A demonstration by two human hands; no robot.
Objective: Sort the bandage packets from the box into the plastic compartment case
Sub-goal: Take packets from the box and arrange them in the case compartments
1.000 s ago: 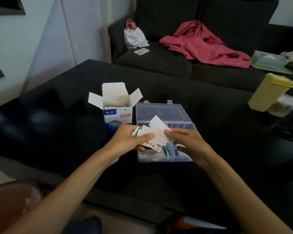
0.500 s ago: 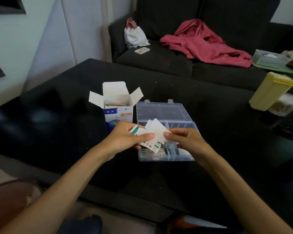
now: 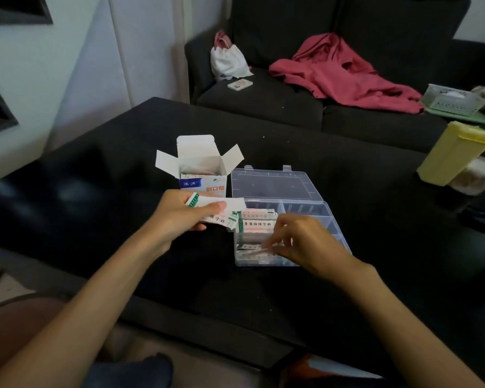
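A dark sofa (image 3: 263, 107) carries a red garment (image 3: 345, 77) behind the black surface (image 3: 347, 175). On it stand a yellow plastic container (image 3: 454, 154), a clear plastic compartment case (image 3: 275, 186) with its lid open, and an open white cardboard box (image 3: 200, 169) printed "创口贴". The left hand (image 3: 179, 217) grips a stack of white bandage packets (image 3: 221, 214); the right hand (image 3: 300, 242) pinches a blurred packet in the case's near-left compartment.

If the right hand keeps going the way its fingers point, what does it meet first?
Most likely the bandage packets already lying in the near compartment of the clear case; the right hand points down-left into it. Motion blur hides any contact.
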